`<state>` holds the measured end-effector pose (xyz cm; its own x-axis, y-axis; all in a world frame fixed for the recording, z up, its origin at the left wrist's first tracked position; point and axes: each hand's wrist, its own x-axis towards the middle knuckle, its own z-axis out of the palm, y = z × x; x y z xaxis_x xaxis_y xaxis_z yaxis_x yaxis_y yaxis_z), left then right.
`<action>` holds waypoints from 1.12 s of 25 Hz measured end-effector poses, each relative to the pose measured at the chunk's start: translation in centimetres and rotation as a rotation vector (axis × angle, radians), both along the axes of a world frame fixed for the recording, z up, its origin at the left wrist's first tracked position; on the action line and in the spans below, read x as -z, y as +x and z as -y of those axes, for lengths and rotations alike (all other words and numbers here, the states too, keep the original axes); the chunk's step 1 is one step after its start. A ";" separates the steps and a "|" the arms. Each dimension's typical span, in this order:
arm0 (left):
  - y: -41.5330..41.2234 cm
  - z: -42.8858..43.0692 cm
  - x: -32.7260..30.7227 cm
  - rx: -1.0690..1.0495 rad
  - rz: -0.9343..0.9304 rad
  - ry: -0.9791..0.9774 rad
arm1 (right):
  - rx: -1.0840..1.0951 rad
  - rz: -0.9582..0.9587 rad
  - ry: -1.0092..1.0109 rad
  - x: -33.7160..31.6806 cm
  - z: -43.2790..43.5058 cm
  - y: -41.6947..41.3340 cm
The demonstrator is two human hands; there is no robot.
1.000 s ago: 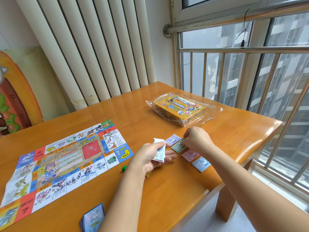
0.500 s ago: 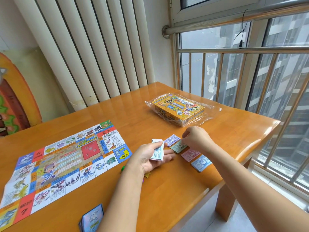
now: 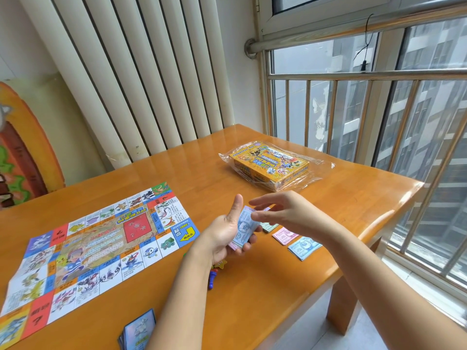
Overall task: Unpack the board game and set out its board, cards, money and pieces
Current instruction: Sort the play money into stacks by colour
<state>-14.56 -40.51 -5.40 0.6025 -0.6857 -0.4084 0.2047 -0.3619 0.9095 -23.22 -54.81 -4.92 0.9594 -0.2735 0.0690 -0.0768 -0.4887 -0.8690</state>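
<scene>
My left hand (image 3: 227,233) is above the bench (image 3: 278,286), palm turned inward and thumb pointing up. Its fingers are curled round a wad (image 3: 244,229) of paper money, with a blue note on the face I can see. My right hand (image 3: 285,213) hovers just beside it with its fingers spread and loose, holding nothing. Its thumb tip sits at the top edge of the wad, but I cannot tell whether it actually touches.

Under and right of my hands, three small piles of notes lie in a row on the bench near its right edge: a green pile (image 3: 269,227) partly hidden by my right hand, then a pink pile (image 3: 284,234), then a blue pile (image 3: 304,247). They lie close together but apart.

The board (image 3: 101,246) lies unfolded flat on the left part of the bench, with its creases showing. The cards (image 3: 140,332) sit in a stack at the near edge, below the board's corner. A blue pawn (image 3: 211,281) lies on its side just beside my left wrist, and a yellow star (image 3: 222,264) piece is close above it.

The box (image 3: 270,165) rests shut at the far side, on its loose clear wrap (image 3: 321,162), near the window (image 3: 353,109). A white radiator (image 3: 141,72) stands behind the bench.
</scene>
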 end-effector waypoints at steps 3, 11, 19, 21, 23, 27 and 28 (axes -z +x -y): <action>-0.2 0.3 0.1 0.000 -0.056 -0.029 | 0.022 0.032 -0.084 0.1 -0.8 -0.1; -0.5 0.8 0.4 0.065 -0.083 -0.058 | 0.091 0.126 0.007 1.0 -2.2 -0.4; -1.3 0.1 -0.4 0.291 -0.108 -0.225 | -0.102 0.028 0.058 -0.8 1.4 -1.6; -1.6 0.0 -0.7 0.335 -0.180 -0.263 | -0.181 0.010 0.067 -1.6 1.6 -1.9; -1.7 -0.1 -0.9 0.362 -0.219 -0.277 | -0.188 0.016 0.018 -2.1 1.4 -1.9; -1.5 0.5 -0.5 0.215 -0.256 -0.386 | 0.098 0.119 -0.116 -1.5 1.0 -1.4; -1.5 0.7 -0.5 0.156 -0.251 -0.424 | 0.176 0.148 -0.114 -1.2 0.9 -1.4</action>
